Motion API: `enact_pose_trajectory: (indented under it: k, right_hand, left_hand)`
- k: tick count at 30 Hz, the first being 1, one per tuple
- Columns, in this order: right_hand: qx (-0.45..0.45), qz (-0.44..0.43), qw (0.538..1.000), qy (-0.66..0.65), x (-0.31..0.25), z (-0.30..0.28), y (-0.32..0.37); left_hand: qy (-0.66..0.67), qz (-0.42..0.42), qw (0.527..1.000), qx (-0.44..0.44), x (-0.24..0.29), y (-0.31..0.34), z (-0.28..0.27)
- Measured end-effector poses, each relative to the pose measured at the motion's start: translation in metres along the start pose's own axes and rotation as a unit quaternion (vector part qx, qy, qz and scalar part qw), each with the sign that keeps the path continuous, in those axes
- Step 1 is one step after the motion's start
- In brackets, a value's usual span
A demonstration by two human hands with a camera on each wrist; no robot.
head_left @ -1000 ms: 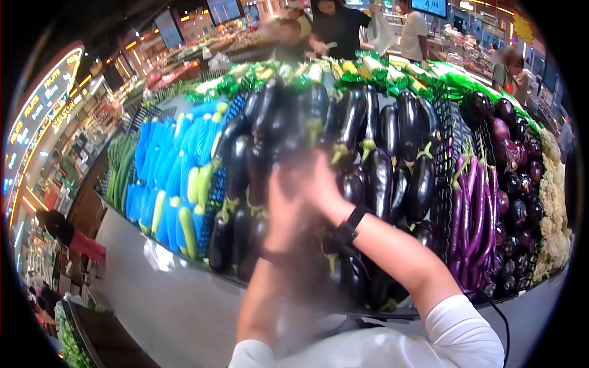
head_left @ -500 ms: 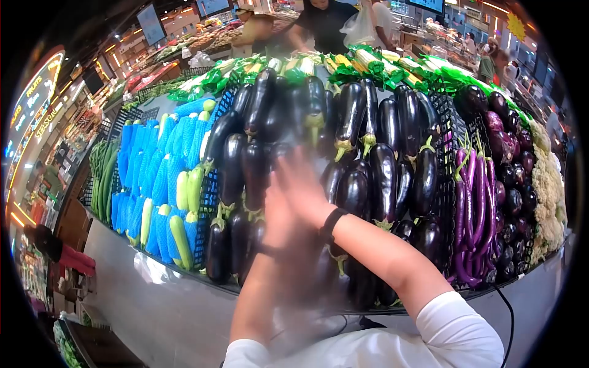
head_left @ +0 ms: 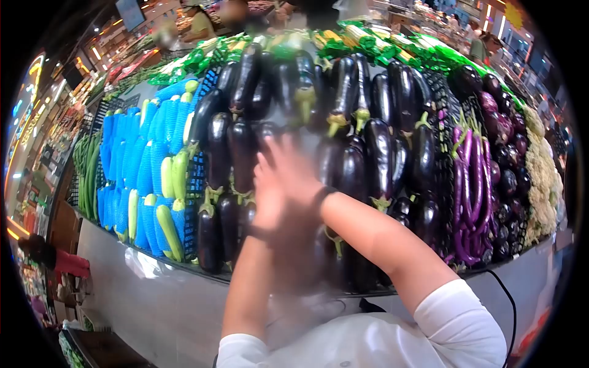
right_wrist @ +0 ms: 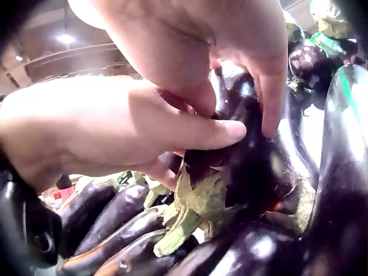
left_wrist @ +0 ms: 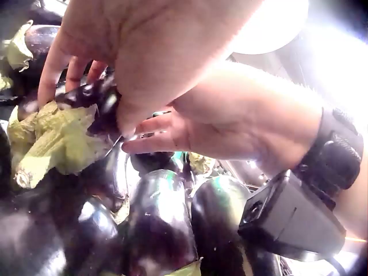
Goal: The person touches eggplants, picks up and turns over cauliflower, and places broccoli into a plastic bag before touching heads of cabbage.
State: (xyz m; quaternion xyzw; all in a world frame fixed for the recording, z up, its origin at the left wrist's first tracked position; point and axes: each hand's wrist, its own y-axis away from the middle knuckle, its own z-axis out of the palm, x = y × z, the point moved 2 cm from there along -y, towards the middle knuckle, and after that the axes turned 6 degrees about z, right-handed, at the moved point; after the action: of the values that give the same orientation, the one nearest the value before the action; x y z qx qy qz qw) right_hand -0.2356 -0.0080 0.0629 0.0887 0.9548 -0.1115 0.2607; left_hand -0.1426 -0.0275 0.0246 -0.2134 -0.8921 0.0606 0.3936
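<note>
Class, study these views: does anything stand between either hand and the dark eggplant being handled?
Nothing visible does. The left hand and the right hand both grip the eggplant directly. Neighbouring eggplants only crowd beside it.

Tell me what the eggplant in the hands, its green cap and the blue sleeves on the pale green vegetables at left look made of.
The eggplant is plant flesh under a smooth, waxy dark purple skin that throws bright highlights. Its green cap looks like matte, fibrous leaf tissue, creased and dull. The blue sleeves are probably foam mesh netting, judging by the open diamond pattern, though they are too small to be sure.
</note>
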Motion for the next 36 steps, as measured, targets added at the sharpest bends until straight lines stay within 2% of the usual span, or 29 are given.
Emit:
enact_pose_trajectory:
  k: [1, 3, 5, 6, 7, 9, 10, 11, 13, 15, 16, 18, 19, 20, 21, 22, 24, 25, 26, 27, 29, 31, 32, 33, 34, 36]
  right_hand:
    - [-0.013, -0.004, 1.000, 0.001, -0.005, -0.013, 0.008]
    - [-0.025, -0.042, 0.999, -0.015, 0.005, -0.015, 0.011]
    - [0.024, -0.046, 0.993, -0.105, 0.016, -0.013, 0.016]
    - [0.023, -0.083, 0.985, -0.148, 0.017, -0.027, 0.029]
    - [-0.036, -0.041, 0.985, -0.162, 0.008, -0.057, 0.049]
    - [-0.088, -0.054, 0.987, -0.120, 0.029, -0.065, 0.070]
    - [-0.113, 0.000, 0.986, -0.119, 0.036, -0.078, 0.085]
    - [-0.083, -0.020, 0.990, -0.113, 0.050, -0.084, 0.098]
    - [-0.083, -0.008, 0.991, -0.105, 0.075, -0.101, 0.115]
    - [-0.017, -0.022, 0.979, -0.201, 0.105, -0.120, 0.130]
    - [0.031, -0.060, 0.985, -0.160, 0.119, -0.128, 0.125]
    - [0.108, 0.067, 0.985, -0.117, 0.148, -0.163, 0.134]
    - [0.218, 0.039, 0.974, -0.044, 0.165, -0.177, 0.140]
    - [0.265, 0.066, 0.962, 0.002, 0.177, -0.187, 0.148]
    - [0.310, 0.091, 0.945, 0.049, 0.184, -0.198, 0.155]
    - [0.281, 0.122, 0.951, 0.043, 0.207, -0.194, 0.154]
    - [0.185, 0.210, 0.954, -0.109, 0.250, -0.178, 0.149]
    - [0.134, 0.250, 0.941, -0.184, 0.269, -0.168, 0.145]
    - [0.135, 0.282, 0.925, -0.214, 0.285, -0.158, 0.141]
    - [0.135, 0.275, 0.925, -0.225, 0.282, -0.163, 0.143]
    - [0.132, 0.257, 0.925, -0.246, 0.272, -0.178, 0.146]
    - [0.111, 0.226, 0.935, -0.250, 0.276, -0.182, 0.145]
    - [0.095, 0.219, 0.940, -0.243, 0.275, -0.186, 0.146]
    - [0.081, 0.212, 0.945, -0.235, 0.272, -0.192, 0.147]
    - [0.070, 0.245, 0.939, -0.230, 0.264, -0.201, 0.150]
    - [0.066, 0.280, 0.936, -0.203, 0.250, -0.211, 0.159]
  left_hand:
    - [0.022, -0.021, 0.999, 0.015, -0.008, -0.001, 0.003]
    - [-0.091, 0.083, 0.992, -0.002, -0.025, -0.002, 0.003]
    - [-0.094, 0.120, 0.988, 0.002, -0.027, 0.003, -0.007]
    - [-0.067, 0.096, 0.993, 0.008, -0.018, 0.006, -0.014]
    - [-0.066, 0.115, 0.991, 0.022, -0.013, 0.009, -0.019]
    - [-0.055, 0.162, 0.985, 0.028, 0.002, 0.008, -0.021]
    - [-0.020, 0.180, 0.983, 0.028, 0.019, 0.010, -0.021]
    - [-0.002, 0.211, 0.977, 0.036, 0.038, 0.011, -0.018]
    - [0.086, 0.205, 0.974, -0.032, 0.079, 0.015, -0.010]
    - [0.131, 0.237, 0.958, -0.095, 0.108, 0.018, 0.013]
    - [0.190, 0.235, 0.941, -0.155, 0.127, 0.022, 0.024]
    - [0.269, 0.208, 0.904, -0.259, 0.166, 0.032, 0.043]
    - [0.290, 0.186, 0.888, -0.303, 0.185, 0.037, 0.053]
    - [0.270, 0.206, 0.887, -0.312, 0.188, 0.035, 0.079]
    - [0.360, 0.129, 0.827, -0.413, 0.228, 0.045, 0.061]
    - [0.335, 0.126, 0.836, -0.415, 0.244, 0.044, 0.072]
    - [0.273, 0.158, 0.875, -0.368, 0.260, 0.040, 0.099]
    - [0.235, 0.173, 0.891, -0.347, 0.265, 0.034, 0.114]
    - [0.195, 0.187, 0.906, -0.327, 0.270, 0.028, 0.128]
    - [0.155, 0.199, 0.918, -0.306, 0.275, 0.023, 0.143]
    - [0.133, 0.164, 0.924, -0.319, 0.283, 0.016, 0.146]
    - [0.280, 0.100, 0.890, -0.345, 0.255, -0.002, 0.184]
    - [0.290, 0.076, 0.890, -0.344, 0.252, -0.004, 0.187]
    - [0.282, 0.085, 0.894, -0.339, 0.249, -0.005, 0.193]
    - [0.275, 0.094, 0.897, -0.333, 0.245, -0.006, 0.198]
    - [0.222, 0.178, 0.919, -0.272, 0.230, 0.005, 0.217]
